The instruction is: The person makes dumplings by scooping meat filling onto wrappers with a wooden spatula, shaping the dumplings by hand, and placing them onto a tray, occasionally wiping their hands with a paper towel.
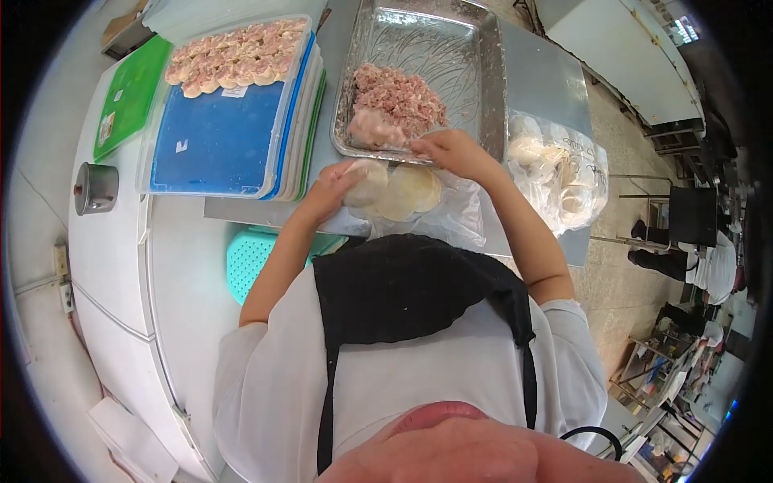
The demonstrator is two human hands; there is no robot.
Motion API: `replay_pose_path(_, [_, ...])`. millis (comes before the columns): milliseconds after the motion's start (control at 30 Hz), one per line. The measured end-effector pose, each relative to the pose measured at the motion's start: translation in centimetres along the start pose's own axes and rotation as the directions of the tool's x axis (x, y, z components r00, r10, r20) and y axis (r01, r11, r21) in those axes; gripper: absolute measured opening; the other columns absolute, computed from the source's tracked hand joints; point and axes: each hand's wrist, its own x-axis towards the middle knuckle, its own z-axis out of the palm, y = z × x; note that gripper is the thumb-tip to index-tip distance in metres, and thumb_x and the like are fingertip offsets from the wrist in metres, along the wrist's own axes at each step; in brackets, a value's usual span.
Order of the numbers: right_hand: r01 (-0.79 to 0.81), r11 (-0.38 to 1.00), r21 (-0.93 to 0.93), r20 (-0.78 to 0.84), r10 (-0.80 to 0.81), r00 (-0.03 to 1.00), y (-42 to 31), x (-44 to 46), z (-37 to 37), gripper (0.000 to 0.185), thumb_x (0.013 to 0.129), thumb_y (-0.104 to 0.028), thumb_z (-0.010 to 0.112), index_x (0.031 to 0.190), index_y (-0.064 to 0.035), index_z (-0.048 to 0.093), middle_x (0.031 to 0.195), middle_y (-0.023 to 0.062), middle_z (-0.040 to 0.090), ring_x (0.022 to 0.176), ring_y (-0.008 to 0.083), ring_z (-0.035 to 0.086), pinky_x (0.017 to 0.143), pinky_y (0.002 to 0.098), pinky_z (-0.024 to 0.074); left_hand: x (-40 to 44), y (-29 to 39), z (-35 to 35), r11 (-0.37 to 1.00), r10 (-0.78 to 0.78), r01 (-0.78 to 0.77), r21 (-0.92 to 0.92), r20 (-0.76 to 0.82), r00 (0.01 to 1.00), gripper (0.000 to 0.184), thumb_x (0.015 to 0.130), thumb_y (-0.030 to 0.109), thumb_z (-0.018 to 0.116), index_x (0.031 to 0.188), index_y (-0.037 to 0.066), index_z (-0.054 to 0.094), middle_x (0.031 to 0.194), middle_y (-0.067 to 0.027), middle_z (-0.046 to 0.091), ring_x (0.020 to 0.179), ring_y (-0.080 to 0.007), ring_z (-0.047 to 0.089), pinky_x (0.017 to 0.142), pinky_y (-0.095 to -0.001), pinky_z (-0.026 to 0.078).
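My left hand (330,191) is closed on the edge of a thin round dough wrapper (368,182). Just right of it, more pale wrappers (412,193) lie overlapping on a clear plastic bag (460,216) in front of my body. Over the near rim of a deep metal tray (475,88), my right hand (451,153) has its fingers pinched together. What they grip is blurred and hard to make out. A smeared lump of meat (374,129) shows left of those fingers, beside the pile of pink ground meat (403,95) in the tray.
Filled dumplings (237,56) sit in rows on a stack of blue-topped trays (213,145) at left. Nearby are a green lid (129,101), a metal pot (97,189) and a turquoise perforated basket (250,262). A bag of dough rounds (560,173) lies at right. Another person (708,266) is farther right.
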Motion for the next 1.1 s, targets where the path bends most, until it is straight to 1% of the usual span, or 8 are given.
replay_pose_path(133, [-0.18, 0.87, 0.459, -0.106, 0.255, 0.961, -0.2, -0.7, -1.3, 0.037, 0.093, -0.035, 0.054, 0.099, -0.001, 0.066, 0.061, 0.0083, 0.057, 0.056, 0.0143, 0.053, 0.056, 0.034, 0.0446, 3.8, 3.1, 3.0, 0.833, 0.024, -0.08, -0.548, -0.108, 0.994, 0.041, 0.094, 0.026, 0.051, 0.124, -0.002, 0.051, 0.12, -0.0166, 0.058, 0.106, -0.0254, 0.059, 0.093, -0.0374, 0.047])
replay_pose_path(267, [-0.095, 0.876, 0.473, -0.2, 0.212, 0.957, 0.6, -0.4, -0.2, 0.036, 0.094, -0.033, 0.054, 0.103, 0.0002, 0.065, 0.067, 0.0105, 0.062, 0.06, 0.0161, 0.057, 0.059, 0.0337, 0.0458, 7.0, 7.8, 6.6, 0.707, 0.26, -0.309, -0.636, -0.172, 0.95, 0.05, 0.095, 0.039, 0.044, 0.122, -0.004, 0.047, 0.122, -0.0213, 0.054, 0.11, -0.0327, 0.055, 0.098, -0.0455, 0.044])
replay_pose_path(367, [0.209, 0.953, 0.221, -0.501, -0.073, 0.862, 1.6, -1.4, 1.0, 0.034, 0.093, -0.033, 0.053, 0.105, -0.0018, 0.064, 0.076, 0.0138, 0.064, 0.064, 0.0233, 0.062, 0.062, 0.0365, 0.0476, 8.6, 8.8, 6.6, 0.511, 0.108, -0.26, -0.819, -0.239, 0.965, 0.065, 0.094, 0.055, 0.036, 0.12, -0.003, 0.047, 0.117, -0.0208, 0.052, 0.113, -0.0379, 0.049, 0.102, -0.0544, 0.036])
replay_pose_path(733, [-0.057, 0.778, -0.626, -0.176, -0.069, 0.982, -1.3, -5.6, -7.2, 0.027, 0.092, -0.027, 0.054, 0.114, -0.0127, 0.059, 0.077, 0.0124, 0.059, 0.071, 0.0333, 0.061, 0.06, 0.0448, 0.0485, 9.0, 8.3, 9.6, 0.566, 0.051, -0.331, -0.755, -0.369, 0.928, 0.069, 0.09, 0.062, 0.04, 0.119, -0.001, 0.047, 0.131, -0.0234, 0.044, 0.122, -0.0391, 0.043, 0.105, -0.054, 0.032])
replay_pose_path(833, [0.067, 0.842, -0.535, -0.296, -0.261, 0.919, -3.4, -6.3, -7.4, 0.029, 0.091, -0.028, 0.054, 0.114, -0.0117, 0.058, 0.076, 0.0111, 0.059, 0.07, 0.0331, 0.061, 0.059, 0.044, 0.0487, 9.8, 7.4, 8.8, 0.55, -0.017, -0.323, -0.77, -0.397, 0.918, 0.069, 0.09, 0.056, 0.046, 0.123, -0.005, 0.046, 0.088, -0.0117, 0.054, 0.087, -0.029, 0.055, 0.094, -0.0494, 0.042])
replay_pose_path(900, [0.113, 0.859, -0.5, -0.285, -0.287, 0.915, -1.9, -5.6, -6.3, 0.028, 0.092, -0.028, 0.054, 0.113, -0.0102, 0.06, 0.076, 0.0113, 0.06, 0.069, 0.0325, 0.061, 0.059, 0.0423, 0.0488, 12.9, 4.1, 4.9, 0.228, 0.58, 0.15, -0.962, 0.258, 0.773, 0.058, 0.087, 0.049, 0.057, 0.114, -0.003, 0.049, 0.111, -0.0179, 0.054, 0.11, -0.037, 0.052, 0.096, -0.0504, 0.043])
replay_pose_path(1000, [0.274, 0.901, -0.336, -0.348, -0.389, 0.853, 0.6, -4.7, -7.3, 0.03, 0.094, -0.03, 0.053, 0.11, -0.0072, 0.063, 0.072, 0.0104, 0.06, 0.064, 0.0278, 0.06, 0.057, 0.0376, 0.0471, 10.5, 7.6, 7.3, 0.305, 0.083, -0.258, -0.917, -0.245, 0.966, 0.055, 0.085, 0.03, 0.065, 0.125, -0.001, 0.045, 0.094, -0.0108, 0.054, 0.094, -0.0271, 0.056, 0.093, -0.0451, 0.046])
replay_pose_path(1100, [0.219, 0.976, -0.011, -0.379, -0.207, 0.902, 0.8, -5.6, -9.7, 0.034, 0.096, -0.033, 0.05, 0.108, -0.0047, 0.065, 0.064, 0.0072, 0.054, 0.058, 0.019, 0.054, 0.055, 0.0323, 0.0433, 8.3, 9.5, 9.7, 0.77, 0.352, -0.425, -0.476, -0.239, 0.905, 0.056, 0.082, 0.018, 0.067, 0.129, 0.001, 0.043, 0.102, -0.0111, 0.057, 0.1, -0.0268, 0.057, 0.091, -0.04, 0.047])
